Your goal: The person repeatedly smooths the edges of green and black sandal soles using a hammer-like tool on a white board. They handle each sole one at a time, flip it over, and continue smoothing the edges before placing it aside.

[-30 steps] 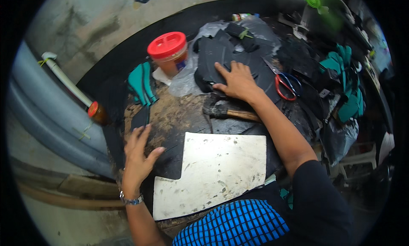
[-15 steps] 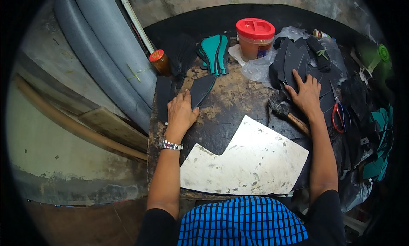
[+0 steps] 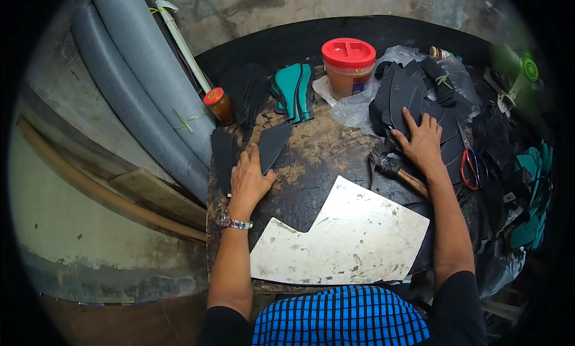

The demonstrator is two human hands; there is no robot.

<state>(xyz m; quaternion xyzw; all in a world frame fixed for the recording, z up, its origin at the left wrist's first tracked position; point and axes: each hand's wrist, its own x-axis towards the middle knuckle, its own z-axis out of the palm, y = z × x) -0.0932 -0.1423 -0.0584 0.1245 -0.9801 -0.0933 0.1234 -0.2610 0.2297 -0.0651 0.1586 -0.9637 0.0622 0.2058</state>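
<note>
Beyond the left edge of the worn, dark, glue-stained worktable (image 3: 317,160), grey foam tubes (image 3: 138,100) are leaning against the wall, with a small orange-capped bottle (image 3: 219,105) standing at the table's far left corner. The left hand (image 3: 248,178) is lying flat and open near the left edge, gripping nothing, its fingertips touching a dark, pointed, sole-shaped cut piece (image 3: 272,145), with more dark pieces (image 3: 224,154) just beside it. To take one piece cleanly, the fingers are best pressing lightly and sliding it clear before pinching its edge, so the neighbours are not dragging along. At the near edge a white, stained, notched cutting board (image 3: 347,238) is lying flat. Along the far edge, teal sole-shaped pieces (image 3: 293,88) are resting beside a clear plastic jar with a red lid (image 3: 349,67). The right hand (image 3: 422,142) is spreading open, palm down, on a pile of black cut sheets (image 3: 413,97) toward the far right corner, holding none of them; steady pressure there is keeping the pile from shifting. A wooden-handled hammer (image 3: 392,166) is lying just by that wrist, and red-handled scissors (image 3: 470,166) are resting near the right edge.
</note>
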